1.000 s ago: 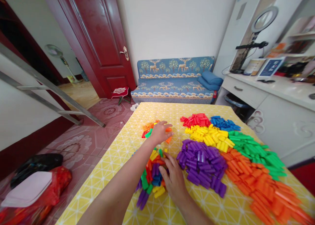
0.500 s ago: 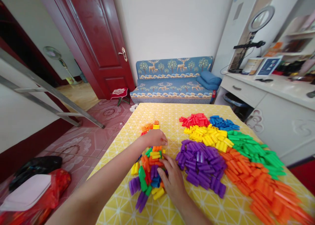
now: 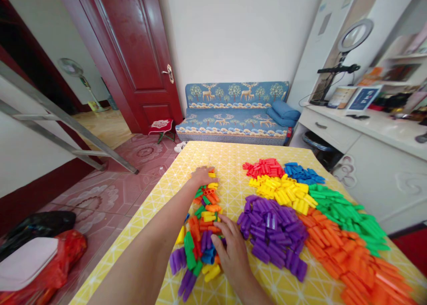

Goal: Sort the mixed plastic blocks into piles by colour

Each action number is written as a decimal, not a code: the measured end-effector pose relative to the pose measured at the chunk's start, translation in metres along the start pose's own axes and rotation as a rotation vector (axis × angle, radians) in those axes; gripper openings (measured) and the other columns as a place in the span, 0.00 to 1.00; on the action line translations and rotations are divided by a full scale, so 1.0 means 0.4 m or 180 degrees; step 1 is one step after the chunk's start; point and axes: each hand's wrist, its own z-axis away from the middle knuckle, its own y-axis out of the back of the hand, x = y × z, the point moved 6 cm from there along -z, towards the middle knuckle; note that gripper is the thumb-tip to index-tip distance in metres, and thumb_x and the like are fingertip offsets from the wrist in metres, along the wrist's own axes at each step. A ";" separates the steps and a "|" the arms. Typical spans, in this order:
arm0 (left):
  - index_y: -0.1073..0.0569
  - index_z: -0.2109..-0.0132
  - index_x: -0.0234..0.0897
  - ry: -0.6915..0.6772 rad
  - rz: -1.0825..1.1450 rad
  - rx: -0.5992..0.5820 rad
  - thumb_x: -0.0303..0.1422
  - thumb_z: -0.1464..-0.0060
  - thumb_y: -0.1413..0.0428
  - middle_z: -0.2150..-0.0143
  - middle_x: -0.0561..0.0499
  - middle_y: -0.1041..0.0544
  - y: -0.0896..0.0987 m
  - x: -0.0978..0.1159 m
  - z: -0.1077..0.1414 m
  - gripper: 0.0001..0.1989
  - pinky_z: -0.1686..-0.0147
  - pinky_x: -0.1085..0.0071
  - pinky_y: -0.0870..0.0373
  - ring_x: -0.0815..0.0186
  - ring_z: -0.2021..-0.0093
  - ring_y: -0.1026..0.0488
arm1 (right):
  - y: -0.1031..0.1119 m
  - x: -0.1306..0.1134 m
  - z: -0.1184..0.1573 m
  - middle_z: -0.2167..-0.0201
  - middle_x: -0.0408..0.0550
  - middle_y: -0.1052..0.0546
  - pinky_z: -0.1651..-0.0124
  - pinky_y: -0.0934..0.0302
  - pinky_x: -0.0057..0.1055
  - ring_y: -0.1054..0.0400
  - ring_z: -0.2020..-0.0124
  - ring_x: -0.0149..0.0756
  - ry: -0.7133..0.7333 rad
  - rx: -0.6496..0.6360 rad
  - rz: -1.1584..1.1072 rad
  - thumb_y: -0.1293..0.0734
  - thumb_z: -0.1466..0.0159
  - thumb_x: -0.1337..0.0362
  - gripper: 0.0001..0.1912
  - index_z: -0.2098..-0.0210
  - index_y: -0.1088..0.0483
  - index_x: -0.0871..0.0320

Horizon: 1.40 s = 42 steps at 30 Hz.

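A mixed pile of coloured plastic pieces (image 3: 200,233) runs along the left part of the table. At its far end my left hand (image 3: 203,176) reaches over orange and yellow pieces, fingers spread; none is plainly held. Beside the near part of the pile rests my right hand (image 3: 231,242), fingers apart, its fingertips close to orange and purple pieces. To the right lie sorted heaps: purple (image 3: 271,229), yellow (image 3: 283,189), red (image 3: 263,167), blue (image 3: 303,172), green (image 3: 345,211) and orange (image 3: 353,249). My left forearm hides some of the mixed pile's left side.
The pieces lie on a yellow patterned tablecloth (image 3: 227,156). Beyond it stands a blue sofa (image 3: 233,113). A white cabinet (image 3: 380,162) with a ring light is at the right. On the floor at left are a metal ladder (image 3: 100,140) and bags (image 3: 43,238).
My left hand has moved away from me to the far end of the mixed pile, and its fingers have spread. My right hand has stayed nearly in place.
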 end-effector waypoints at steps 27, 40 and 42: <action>0.25 0.47 0.42 -0.0836 0.1460 0.0986 0.26 0.49 0.42 0.47 0.46 0.24 0.013 0.079 0.476 0.21 0.43 0.57 0.36 0.57 0.45 0.30 | -0.002 0.009 -0.003 0.45 0.53 0.30 0.41 0.40 0.43 0.36 0.43 0.43 0.0108 0.0211 -0.0043 0.39 0.34 0.58 0.15 0.52 0.29 0.56; 0.31 0.42 0.41 -0.0678 0.0973 0.1534 0.30 0.46 0.43 0.43 0.44 0.29 -0.032 0.072 0.509 0.24 0.43 0.54 0.37 0.55 0.43 0.34 | -0.006 -0.004 -0.001 0.42 0.51 0.33 0.40 0.42 0.43 0.39 0.41 0.42 0.0434 0.0071 0.0280 0.40 0.33 0.59 0.20 0.43 0.35 0.52; 0.29 0.44 0.42 -0.0761 0.1064 0.1531 0.27 0.46 0.45 0.44 0.45 0.27 -0.031 0.072 0.511 0.21 0.43 0.56 0.36 0.57 0.44 0.32 | -0.007 -0.002 -0.001 0.42 0.52 0.33 0.40 0.41 0.44 0.39 0.41 0.42 0.0415 0.0065 0.0295 0.40 0.33 0.59 0.20 0.43 0.34 0.53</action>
